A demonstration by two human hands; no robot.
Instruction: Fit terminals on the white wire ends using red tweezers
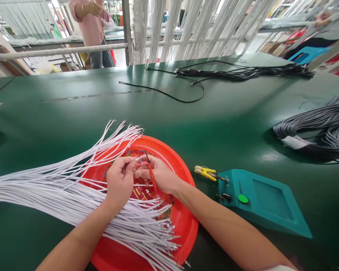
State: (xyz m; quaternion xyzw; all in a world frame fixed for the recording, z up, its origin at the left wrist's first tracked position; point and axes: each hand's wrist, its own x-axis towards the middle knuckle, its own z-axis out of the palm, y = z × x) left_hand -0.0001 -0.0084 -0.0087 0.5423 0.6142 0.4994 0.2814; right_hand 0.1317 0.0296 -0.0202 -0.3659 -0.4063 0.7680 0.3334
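Note:
My left hand (120, 182) is closed, pinching the end of a white cable over a red plastic basin (186, 169). Facing it, my right hand (162, 176) is closed around red-handled scissors (151, 173), whose dark pointed tip aims up and away. The fingertips of both hands meet near the cable end, and they partly hide it. A large bundle of white cables (59, 195) comes in from the left and lies across the basin. Some cable ends fan out beyond my left hand, the others below my wrists.
Right of the basin stands a teal tester box (265, 203) with a yellow clip (205, 172). Grey coiled cables (322, 128) lie at the right, black cables (243, 73) along the far edge. A person in pink (90, 28) stands behind the green table (81, 109).

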